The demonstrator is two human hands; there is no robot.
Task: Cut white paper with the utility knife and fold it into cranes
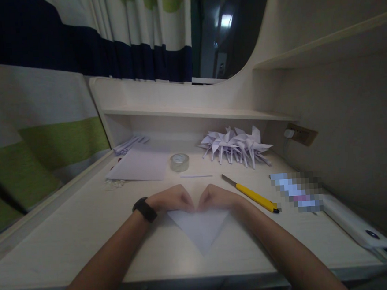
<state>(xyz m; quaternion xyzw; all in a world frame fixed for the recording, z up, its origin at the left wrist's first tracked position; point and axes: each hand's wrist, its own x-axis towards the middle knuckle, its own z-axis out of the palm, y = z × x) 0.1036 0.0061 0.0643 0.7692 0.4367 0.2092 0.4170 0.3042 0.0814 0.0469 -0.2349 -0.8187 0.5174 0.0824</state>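
Counter (87, 232) carries a white paper triangle (201, 228), long folded edge running left-right on the far side, point toward the person. Left hand (171, 199) and right hand (217, 197) meet at that edge's middle, equally near, curled fingers (187, 202) pressing it flat, grasping nothing.

Yellow utility knife (251, 193), tape roll (179, 162), folded paper cranes (236, 145), paper sheet (139, 166), striped curtain (40, 129), wall socket (301, 133)
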